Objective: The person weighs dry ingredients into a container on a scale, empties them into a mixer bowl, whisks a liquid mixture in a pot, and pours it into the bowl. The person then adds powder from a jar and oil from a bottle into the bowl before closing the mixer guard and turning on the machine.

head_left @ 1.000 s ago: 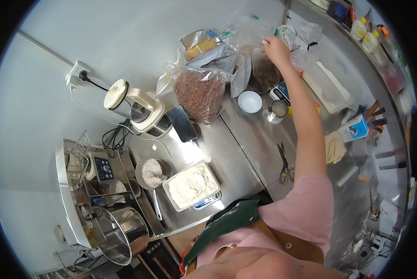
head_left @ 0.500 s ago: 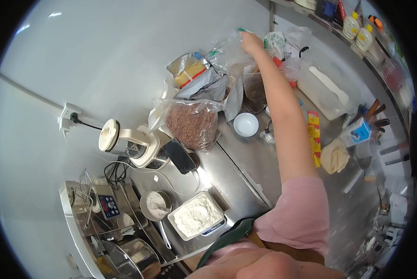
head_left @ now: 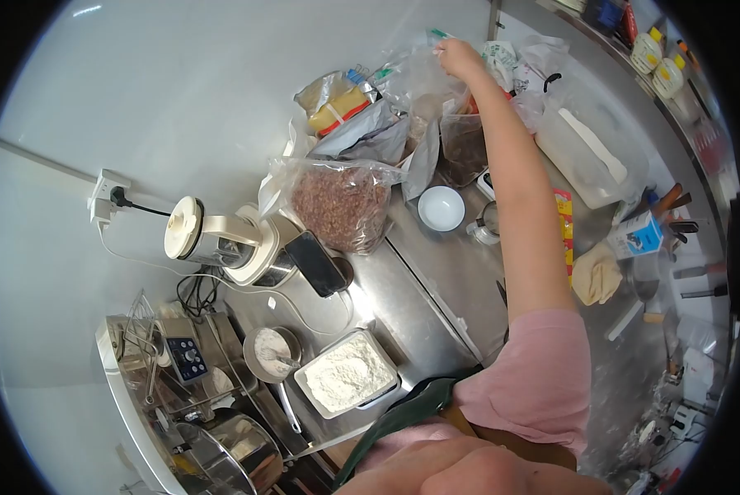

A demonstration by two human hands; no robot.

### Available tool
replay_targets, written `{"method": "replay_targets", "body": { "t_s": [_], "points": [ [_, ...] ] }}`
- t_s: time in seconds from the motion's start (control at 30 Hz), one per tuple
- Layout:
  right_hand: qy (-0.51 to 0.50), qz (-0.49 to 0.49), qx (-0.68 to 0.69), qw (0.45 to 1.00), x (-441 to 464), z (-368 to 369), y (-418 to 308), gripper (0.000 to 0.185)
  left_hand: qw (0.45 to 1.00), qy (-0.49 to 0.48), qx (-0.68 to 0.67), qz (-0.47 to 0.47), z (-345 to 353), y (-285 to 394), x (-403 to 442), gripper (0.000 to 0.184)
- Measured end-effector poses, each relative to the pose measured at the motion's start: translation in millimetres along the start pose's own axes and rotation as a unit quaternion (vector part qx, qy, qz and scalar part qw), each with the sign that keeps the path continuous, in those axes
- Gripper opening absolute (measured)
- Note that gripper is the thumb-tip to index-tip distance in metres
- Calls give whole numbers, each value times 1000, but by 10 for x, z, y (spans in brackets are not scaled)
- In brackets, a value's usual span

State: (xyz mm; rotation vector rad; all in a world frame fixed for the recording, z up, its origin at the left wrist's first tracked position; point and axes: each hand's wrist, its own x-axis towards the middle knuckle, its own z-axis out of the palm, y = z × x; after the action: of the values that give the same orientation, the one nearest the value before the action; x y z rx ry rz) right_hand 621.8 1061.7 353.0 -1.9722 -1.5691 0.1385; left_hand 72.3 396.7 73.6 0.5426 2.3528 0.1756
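Observation:
My right hand (head_left: 459, 59) reaches far across the counter with the arm stretched out. Its fingers are closed on the upper edge of a clear plastic bag (head_left: 415, 76), which has a green strip at its top. Just below stand a bag of dark brown contents (head_left: 465, 153), partly hidden by my forearm, and crumpled silver-grey bags (head_left: 361, 132). A big clear bag of reddish-brown granules (head_left: 341, 206) lies nearer. Beside my forearm is a small white bowl (head_left: 441, 208). My left hand is out of view.
A blender (head_left: 221, 235) and a phone (head_left: 315, 264) stand at the left. Nearer are a tub of white powder (head_left: 349, 375) and a saucepan (head_left: 272, 353). At the right are a long plastic bin (head_left: 592, 157), a folded cloth (head_left: 597, 276) and a carton (head_left: 636, 235).
My right hand has moved slightly up and right, still at the clear bag's edge. The camera view has shifted a little.

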Motion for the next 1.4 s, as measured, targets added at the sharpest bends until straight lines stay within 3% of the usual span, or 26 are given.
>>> {"method": "replay_targets", "body": {
  "t_s": [0.13,0.23,0.33,0.43,0.63,0.83,1.03,1.4],
  "points": [
    [44,-29,-8,999,37,88,35,23,1000,-3,2,-2,13,-2,-2,26],
    [89,-19,58,994,52,173,35,23,1000,-2,2,-1,24,3,-1,26],
    [96,26,76,992,1,154,-102,24,1000,0,-3,-3,38,14,7,25],
    [167,25,54,984,-84,129,-293,24,1000,2,-5,-4,46,-3,-8,24],
    [133,23,37,990,-69,79,-380,25,1000,0,-2,-4,59,-34,-20,22],
    [212,4,29,977,-79,-95,-562,22,1000,1,-7,2,67,-43,-4,20],
    [256,-61,129,956,119,-425,-664,24,1000,1,-8,16,73,-84,20,19],
    [238,-100,217,942,-11,-511,-823,23,998,28,-11,50,36,-377,-102,16]
  ]
}}
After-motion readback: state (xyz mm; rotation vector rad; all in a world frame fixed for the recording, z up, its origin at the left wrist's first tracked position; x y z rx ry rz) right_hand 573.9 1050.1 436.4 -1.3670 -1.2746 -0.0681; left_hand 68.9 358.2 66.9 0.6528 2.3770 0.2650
